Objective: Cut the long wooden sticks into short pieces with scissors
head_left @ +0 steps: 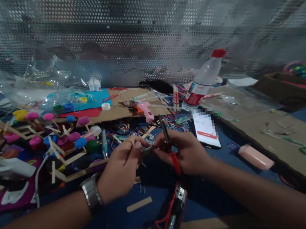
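Near the middle of the table my left hand [122, 166], with a metal-band watch [91, 194] on its wrist, is closed in a pinch. Its fingertips meet those of my right hand [190, 149] at a small thin item too unclear to name. My right hand is closed too, with a red-handled tool [175, 162] in its grip; the narrow dark end points away from me. I cannot tell whether it is scissors or pliers. Below my hands lies a black and silver cylinder [175, 209] with red loops beside it. A flat wooden craft stick [139, 204] rests nearby.
Craft-stick pieces with colourful caps [80, 143] crowd the left, beside a purple and white device [16, 190]. Ahead are a pink glue gun [146, 111] and a tilted plastic bottle [199, 84]. A phone [205, 129] and cardboard [285, 144] lie right.
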The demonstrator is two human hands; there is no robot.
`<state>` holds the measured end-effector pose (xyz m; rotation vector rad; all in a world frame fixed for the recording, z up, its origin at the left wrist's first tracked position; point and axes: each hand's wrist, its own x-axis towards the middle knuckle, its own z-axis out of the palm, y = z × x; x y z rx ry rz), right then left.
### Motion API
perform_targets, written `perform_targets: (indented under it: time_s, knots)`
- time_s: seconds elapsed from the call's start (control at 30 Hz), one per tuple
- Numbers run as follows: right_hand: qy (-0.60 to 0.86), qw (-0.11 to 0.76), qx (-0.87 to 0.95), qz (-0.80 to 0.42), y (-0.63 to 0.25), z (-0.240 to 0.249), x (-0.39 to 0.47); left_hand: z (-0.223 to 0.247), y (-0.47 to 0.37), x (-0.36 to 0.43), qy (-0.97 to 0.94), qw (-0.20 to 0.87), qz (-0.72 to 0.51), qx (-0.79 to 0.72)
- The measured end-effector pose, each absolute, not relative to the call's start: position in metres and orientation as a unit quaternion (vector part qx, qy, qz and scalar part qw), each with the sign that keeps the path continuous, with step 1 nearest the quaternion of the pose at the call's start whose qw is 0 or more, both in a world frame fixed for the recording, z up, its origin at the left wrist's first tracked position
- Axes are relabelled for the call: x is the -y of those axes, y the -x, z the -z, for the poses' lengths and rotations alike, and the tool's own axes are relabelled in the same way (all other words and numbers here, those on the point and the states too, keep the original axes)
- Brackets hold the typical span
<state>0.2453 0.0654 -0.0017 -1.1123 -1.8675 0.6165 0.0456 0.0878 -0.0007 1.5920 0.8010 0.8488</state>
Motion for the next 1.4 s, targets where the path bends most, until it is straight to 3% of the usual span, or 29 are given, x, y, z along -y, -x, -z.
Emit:
perform_targets:
  time_s: [0.13,0.3,0.6,0.87,1.2,1.4]
  knots:
    - [0.437,0.436,0.745,-0.253,-0.245,0.005,-0.064,-0.006,-0.042,-0.090,-0.779,0.398,-0.335,-0.349]
    - [0.432,0.454,0.724,-0.288,-0.247,0.008,-0.064,-0.015,-0.043,-0.087,-0.857,0.269,-0.198,-0.393]
    - [0.440,0.451,0.711,-0.313,-0.250,0.006,-0.064,-0.016,-0.043,-0.085,-0.897,0.161,-0.121,-0.393]
    - [0.444,0.460,0.694,-0.331,-0.248,0.004,-0.062,-0.016,-0.041,-0.086,-0.910,0.139,-0.117,-0.372]
    - [0.449,0.473,0.672,-0.351,-0.249,0.008,-0.065,-0.017,-0.036,-0.079,-0.902,0.177,-0.266,-0.289]
    - [0.454,0.477,0.660,-0.361,-0.250,0.008,-0.067,-0.015,-0.037,-0.077,-0.852,0.266,-0.368,-0.262]
